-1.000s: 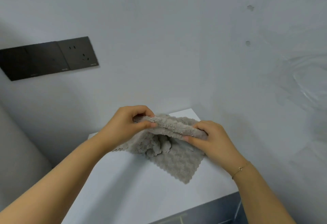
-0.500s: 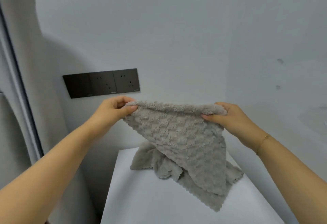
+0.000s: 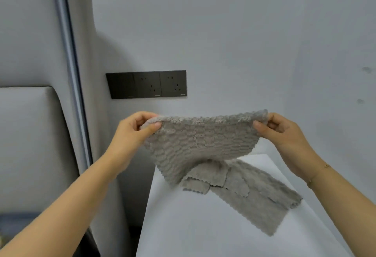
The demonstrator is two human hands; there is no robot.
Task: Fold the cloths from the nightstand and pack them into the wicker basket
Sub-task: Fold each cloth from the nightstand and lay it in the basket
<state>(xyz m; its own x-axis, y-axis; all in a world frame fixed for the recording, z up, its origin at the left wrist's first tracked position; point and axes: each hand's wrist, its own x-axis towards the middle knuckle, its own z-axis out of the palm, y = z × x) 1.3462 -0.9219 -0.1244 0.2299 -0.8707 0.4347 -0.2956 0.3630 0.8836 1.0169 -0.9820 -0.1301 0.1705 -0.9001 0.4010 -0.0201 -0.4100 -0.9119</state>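
Nightstand [image 3: 203, 226] below; hands [image 3: 130, 134] [image 3: 282, 132] pinch cloth [image 3: 199, 145]

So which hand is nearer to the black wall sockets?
Left. The left hand is just below the sockets; the right hand is farther out to their right.

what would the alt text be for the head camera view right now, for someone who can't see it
Two hands, left hand and right hand, pinch the top corners of a grey textured cloth and hold it spread above a white nightstand. More grey cloth lies crumpled on the nightstand; a black socket panel is on the wall behind.
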